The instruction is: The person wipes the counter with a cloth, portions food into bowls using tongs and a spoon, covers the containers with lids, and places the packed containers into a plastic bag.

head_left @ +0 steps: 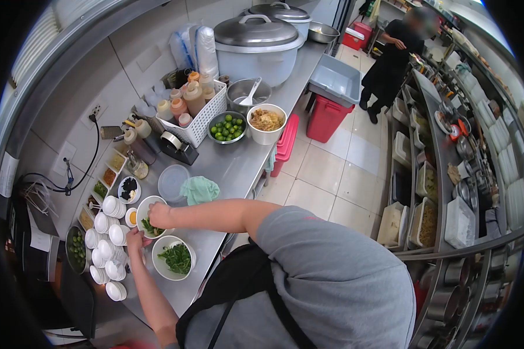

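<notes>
My right hand [159, 216] reaches into a white bowl [149, 202], its fingers closed at leafy greens [151, 228] that show below it. My left hand [136, 240] grips the near left rim of that bowl. Beside it stands a second white bowl [158, 256] with a heap of chopped greens [176, 258]. A small cup with a yellow filling [132, 218] sits just left of the bowl. Stacks of small white cups [106, 250] crowd the counter by my left hand. My right fingertips are partly hidden.
A green cloth [200, 191], a clear lid [173, 183], a tape dispenser [177, 150], a bowl of limes [226, 127] and a tub of brown food [266, 124] line the counter. A basket [206, 119] holds squeeze bottles. Another person [393, 58] stands in the aisle.
</notes>
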Tool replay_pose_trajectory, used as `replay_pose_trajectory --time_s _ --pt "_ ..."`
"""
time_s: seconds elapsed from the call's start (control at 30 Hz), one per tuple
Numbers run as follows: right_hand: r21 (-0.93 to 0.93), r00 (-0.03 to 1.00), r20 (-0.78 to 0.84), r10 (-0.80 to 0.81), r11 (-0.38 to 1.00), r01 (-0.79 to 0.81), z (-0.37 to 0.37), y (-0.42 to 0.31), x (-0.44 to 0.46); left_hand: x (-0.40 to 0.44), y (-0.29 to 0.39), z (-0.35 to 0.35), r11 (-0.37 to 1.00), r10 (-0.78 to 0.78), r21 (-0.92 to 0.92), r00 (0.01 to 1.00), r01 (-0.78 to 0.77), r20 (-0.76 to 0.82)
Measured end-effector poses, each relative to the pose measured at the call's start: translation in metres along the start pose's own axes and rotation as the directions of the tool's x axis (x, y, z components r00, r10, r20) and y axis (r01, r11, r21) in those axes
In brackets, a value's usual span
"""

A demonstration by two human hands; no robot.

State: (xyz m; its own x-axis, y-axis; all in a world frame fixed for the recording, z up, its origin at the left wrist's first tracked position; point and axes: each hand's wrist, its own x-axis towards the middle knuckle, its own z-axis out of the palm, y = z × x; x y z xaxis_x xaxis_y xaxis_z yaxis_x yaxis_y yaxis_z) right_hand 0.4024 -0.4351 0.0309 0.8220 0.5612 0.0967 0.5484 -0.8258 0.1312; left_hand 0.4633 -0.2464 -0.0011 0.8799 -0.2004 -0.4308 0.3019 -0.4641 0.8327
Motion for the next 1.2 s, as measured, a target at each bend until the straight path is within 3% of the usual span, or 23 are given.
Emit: replay_pose_trajectory --time_s 0.2,0.37,0.53,0.67,0.87,0.97,1.03,1.07,1.2 --pt "-0.004 0.996 -0.078 0.047 0.999 -0.047 0.01 0.008 -0.002 -0.01 0.007 -0.001 0.998 -0.026 -0.055 0.999 0.028 0.033" --pt "0.197 0.962 -0.09 0.257 0.952 -0.236 0.01 0.014 -0.003 -0.007 0.003 -0.001 0.995 -0.051 -0.09 0.998 0.053 0.029" --pt "0.316 0.933 -0.11 0.342 0.902 -0.294 0.01 0.024 0.003 -0.018 0.004 -0.001 0.994 -0.044 -0.101 0.999 0.045 0.013" --pt "0.331 0.901 -0.164 0.402 0.883 -0.333 -0.001 0.032 -0.001 -0.04 0.009 -0.011 0.996 -0.034 -0.086 0.994 0.025 -0.108" --pt "0.409 0.917 -0.097 0.387 0.856 -0.318 -0.028 0.048 -0.016 -0.056 -0.019 -0.034 0.99 0.072 -0.102 0.977 -0.094 -0.201" --pt "0.417 0.925 -0.087 0.371 0.856 -0.305 -0.035 0.056 -0.021 -0.083 -0.02 -0.039 0.98 0.08 -0.175 0.992 -0.097 -0.097" --pt "0.458 0.937 -0.143 0.319 0.86 -0.223 -0.04 0.06 -0.027 -0.109 -0.017 -0.032 0.974 0.103 -0.18 0.976 -0.138 -0.191" --pt "0.473 0.91 -0.29 0.298 0.871 -0.135 -0.029 0.063 -0.022 -0.117 -0.02 -0.034 0.98 0.074 -0.166 0.976 -0.109 -0.204" --pt "0.464 0.936 -0.198 0.291 0.869 -0.172 -0.081 0.056 -0.036 -0.153 -0.027 -0.03 0.988 0.037 -0.127 0.944 -0.083 -0.327"
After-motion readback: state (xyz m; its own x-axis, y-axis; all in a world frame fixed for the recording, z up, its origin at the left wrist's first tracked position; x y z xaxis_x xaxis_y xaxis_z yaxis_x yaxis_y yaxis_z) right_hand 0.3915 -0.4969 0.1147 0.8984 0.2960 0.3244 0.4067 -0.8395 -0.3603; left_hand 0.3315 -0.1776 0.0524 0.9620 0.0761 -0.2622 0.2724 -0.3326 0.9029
